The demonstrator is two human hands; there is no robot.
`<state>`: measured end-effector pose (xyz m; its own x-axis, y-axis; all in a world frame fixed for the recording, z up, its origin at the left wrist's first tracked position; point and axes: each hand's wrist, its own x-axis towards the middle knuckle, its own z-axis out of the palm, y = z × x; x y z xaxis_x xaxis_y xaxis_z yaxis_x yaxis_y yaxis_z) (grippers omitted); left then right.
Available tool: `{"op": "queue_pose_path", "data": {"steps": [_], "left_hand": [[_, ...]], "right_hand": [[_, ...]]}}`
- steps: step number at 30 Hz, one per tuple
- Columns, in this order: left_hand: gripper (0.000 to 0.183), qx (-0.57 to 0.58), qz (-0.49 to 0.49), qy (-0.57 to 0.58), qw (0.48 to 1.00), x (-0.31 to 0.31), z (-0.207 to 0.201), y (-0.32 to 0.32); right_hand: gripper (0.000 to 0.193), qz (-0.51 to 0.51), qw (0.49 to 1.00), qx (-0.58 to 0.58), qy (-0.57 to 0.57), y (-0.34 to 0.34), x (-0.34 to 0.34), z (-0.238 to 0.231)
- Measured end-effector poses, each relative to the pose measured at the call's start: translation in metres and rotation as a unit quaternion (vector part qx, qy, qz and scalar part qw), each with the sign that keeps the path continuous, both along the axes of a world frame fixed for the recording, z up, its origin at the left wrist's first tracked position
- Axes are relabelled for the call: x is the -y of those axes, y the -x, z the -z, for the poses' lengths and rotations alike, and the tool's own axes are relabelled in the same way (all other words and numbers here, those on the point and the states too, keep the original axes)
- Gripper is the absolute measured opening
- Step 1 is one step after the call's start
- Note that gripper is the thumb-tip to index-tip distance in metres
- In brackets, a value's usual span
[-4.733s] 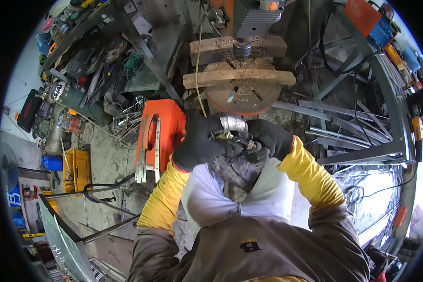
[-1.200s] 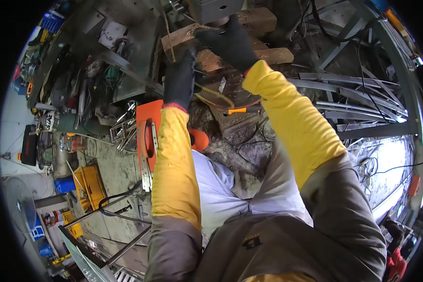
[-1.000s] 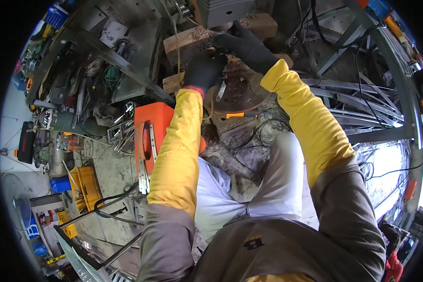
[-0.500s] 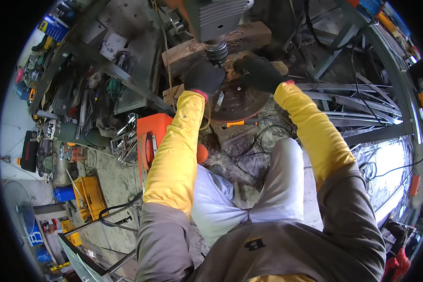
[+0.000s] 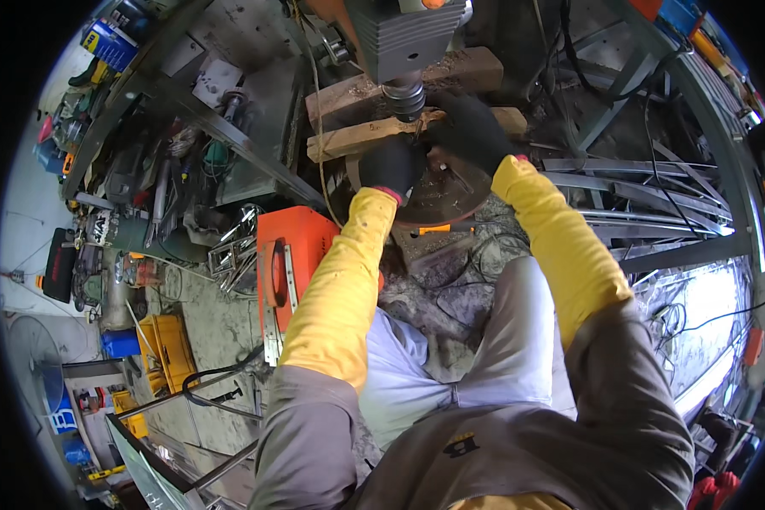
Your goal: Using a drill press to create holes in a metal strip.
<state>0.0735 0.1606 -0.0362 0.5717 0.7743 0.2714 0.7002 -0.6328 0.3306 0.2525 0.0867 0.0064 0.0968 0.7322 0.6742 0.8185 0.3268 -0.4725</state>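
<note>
My left hand (image 5: 389, 164), in a dark glove, is curled over the near left part of a round, rust-brown machine table (image 5: 450, 197). Whatever lies within its fingers is hidden. My right hand (image 5: 467, 132), gloved alike, reaches in beside the drill chuck (image 5: 405, 100) of a drill press (image 5: 399, 38). Its fingertips blend into the dark and cannot be made out. A front wooden beam (image 5: 348, 141) runs across the table under the chuck, passing behind my right hand. Behind it lies a thicker wooden block (image 5: 463, 72) strewn with shavings. Yellow sleeves cover both forearms.
An orange machine housing (image 5: 293, 255) stands left of my knees. Metal strips (image 5: 646, 191) lie in a rack at the right. A cord (image 5: 316, 127) hangs left of the press. An orange-and-black tool (image 5: 438, 229) lies below the table. Yellow crates (image 5: 166, 348) sit farther left.
My left hand has moved nearer me and to the right, baring the left part of the front beam. My right hand has shifted slightly inward, closer to the chuck. The view has shifted slightly.
</note>
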Motion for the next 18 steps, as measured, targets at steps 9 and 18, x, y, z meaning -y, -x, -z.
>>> {"op": "queue_pose_path", "data": {"steps": [9, 18], "left_hand": [[0.044, 0.011, 0.098, 0.011, 0.995, 0.045, -0.055, 0.019], [0.064, -0.083, 0.016, -0.139, 0.987, 0.083, -0.031, 0.067]], "right_hand": [[0.025, -0.047, 0.993, -0.066, 0.085, -0.013, 0.054, 0.028], [0.033, -0.179, 0.615, -0.746, 0.180, 0.055, 0.201, 0.009]]}}
